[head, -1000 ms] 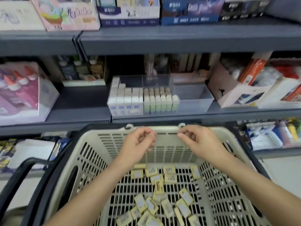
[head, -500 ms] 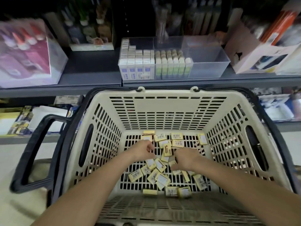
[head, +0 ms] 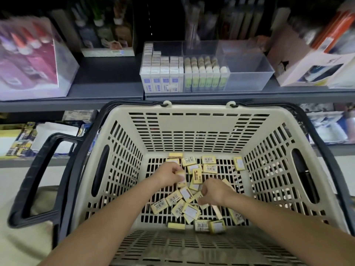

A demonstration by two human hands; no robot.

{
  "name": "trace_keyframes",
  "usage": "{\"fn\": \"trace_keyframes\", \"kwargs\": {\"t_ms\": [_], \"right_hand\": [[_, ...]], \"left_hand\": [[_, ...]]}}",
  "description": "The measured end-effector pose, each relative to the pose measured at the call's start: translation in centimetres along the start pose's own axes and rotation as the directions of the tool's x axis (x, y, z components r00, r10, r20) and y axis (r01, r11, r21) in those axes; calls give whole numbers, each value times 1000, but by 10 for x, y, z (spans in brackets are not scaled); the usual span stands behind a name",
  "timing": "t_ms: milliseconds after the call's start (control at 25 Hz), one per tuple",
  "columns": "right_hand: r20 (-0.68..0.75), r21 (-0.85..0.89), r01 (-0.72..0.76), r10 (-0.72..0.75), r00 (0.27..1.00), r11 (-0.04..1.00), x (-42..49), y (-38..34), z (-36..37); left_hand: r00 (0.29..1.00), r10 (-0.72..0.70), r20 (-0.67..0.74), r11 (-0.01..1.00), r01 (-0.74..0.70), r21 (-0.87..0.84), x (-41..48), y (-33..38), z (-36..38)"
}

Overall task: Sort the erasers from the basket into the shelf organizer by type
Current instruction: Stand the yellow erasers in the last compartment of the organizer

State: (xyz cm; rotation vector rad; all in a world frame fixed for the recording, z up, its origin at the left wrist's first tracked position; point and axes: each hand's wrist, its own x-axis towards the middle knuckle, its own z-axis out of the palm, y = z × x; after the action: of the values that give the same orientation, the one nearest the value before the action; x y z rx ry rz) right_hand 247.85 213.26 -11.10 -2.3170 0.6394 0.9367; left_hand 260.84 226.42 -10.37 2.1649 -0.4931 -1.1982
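Before me the basket (head: 192, 131) is beige, its walls a grid of dark slots, its handles (head: 32, 220) black. My yellow erasers (head: 209, 168) wear white barcode labels. On the grey shelf (head: 107, 91), the clear organizer (head: 249, 73) holds white blue-sleeved erasers (head: 165, 82) and green-sleeved erasers (head: 203, 83).

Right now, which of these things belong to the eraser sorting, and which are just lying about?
In the job: yellow erasers, basket, clear organizer, left hand, right hand.
Just lying about: pink glue box, white carton.
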Motion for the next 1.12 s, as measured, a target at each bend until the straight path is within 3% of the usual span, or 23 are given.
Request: {"fn": "trace_keyframes", "kwargs": {"t_ms": [120,240,280,360,480,560,680,800,1000,1120], "right_hand": [[-49,166,38,-30,998,985,0,-5,-17],[-99,355,55,-20,995,933,-2,-12,-39],[-112,422,55,-8,994,905,-1,-14,-42],[-175,494,83,6,985,866,-3,-15,-44],[-209,608,141,-13,978,781,-6,-20,-42],[-251,643,188,-28,968,742,-6,-24,-42],[-338,543,282,-102,936,791,-6,-26,-41],[-264,498,305,-193,945,812,-4,-24,-36],[-398,223,142,-43,916,964,9,-2,-39],[-262,22,158,-147,954,987,12,2,-32]], "left_hand": [[986,-99,132,879,149,-454,-7,9,-7],[965,-123,232,690,251,-679,-9,16,-10],[960,-116,255,650,267,-711,-10,19,-10],[959,-108,261,663,266,-700,-11,25,-8],[983,-133,127,714,184,-675,-11,29,-2],[983,-132,127,657,183,-731,-12,29,-1],[971,-49,233,558,220,-800,-17,29,-3],[972,-57,230,577,220,-787,-15,28,-1],[970,-215,116,619,228,-752,-6,18,-7],[977,-194,94,643,199,-740,-5,16,-16]]}}
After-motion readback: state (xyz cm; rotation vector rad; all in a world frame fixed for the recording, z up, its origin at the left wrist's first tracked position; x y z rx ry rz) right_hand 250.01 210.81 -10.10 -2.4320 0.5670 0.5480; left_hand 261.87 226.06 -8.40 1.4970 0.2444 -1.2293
